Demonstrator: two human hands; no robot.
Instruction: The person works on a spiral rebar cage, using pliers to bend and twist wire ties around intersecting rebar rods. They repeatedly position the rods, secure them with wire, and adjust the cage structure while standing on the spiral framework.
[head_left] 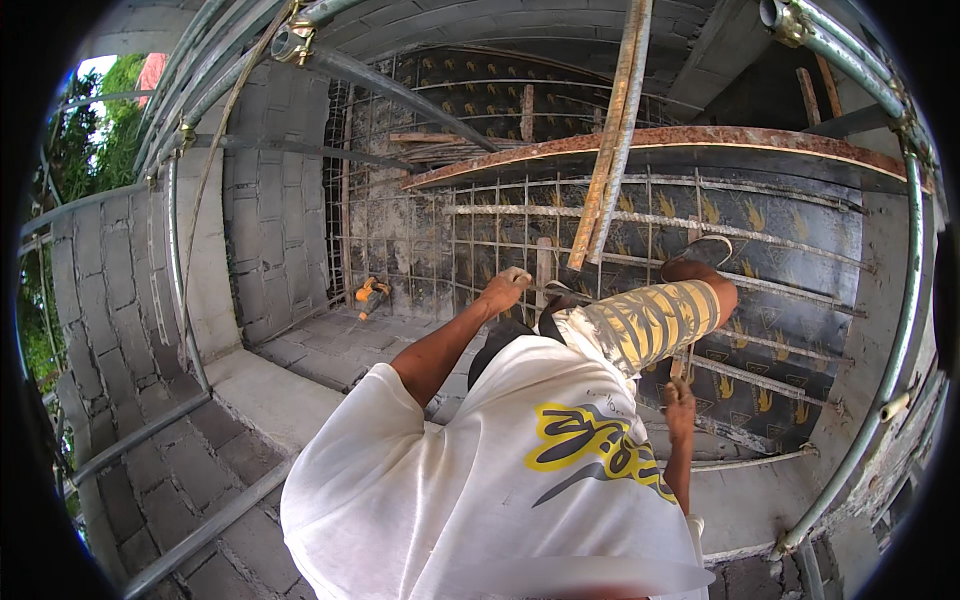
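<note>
My left hand (510,287) is closed in front of my body, close to the steel reinforcing bars (526,236). Whatever its fingers hold, if anything, is too small to make out. Lower and to the right, my right hand (680,397) is curled closed beside my patterned shorts. A short light-brown piece (681,364), which looks like wood, shows right above its fingers; its full shape is hidden. My sandalled foot (697,256) rests among the bars, over dark formwork panels (770,325) printed with yellow marks.
An orange-and-black tool (371,296) lies on the block ledge to the left. Overhead, a rusty steel tube (607,140) slants down toward me. A reddish plank (640,148) crosses behind it. Scaffold pipes (912,290) stand on both sides, with a grey block wall (270,180) at left.
</note>
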